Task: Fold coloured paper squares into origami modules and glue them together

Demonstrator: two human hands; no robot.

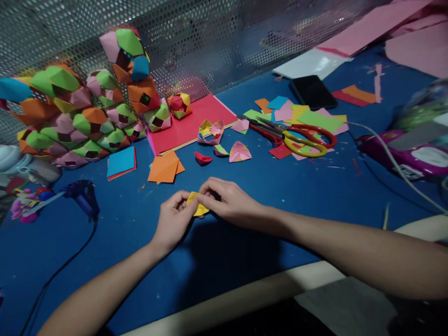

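A small piece of folded yellow paper (198,205) is pinched between my two hands, low over the blue table. My left hand (175,215) grips its left side, with thumb in front. My right hand (227,200) holds the upper right side, thumb and fingers pressed together on it. My fingers hide part of its folds. Just beyond my hands lie a red folded piece (203,158), a pink folded piece (240,152) and a small green-and-white one (221,150). Behind them sits a partly joined yellow-and-pink paper ring (210,132).
Many joined paper balls (93,121) stand stacked at the back left. Orange squares (164,168) and blue squares (121,162) lie before them. Scissors (304,142) rest on paper scraps near a phone (312,91). A corded glue gun (83,198) lies left. A metal mesh rises behind.
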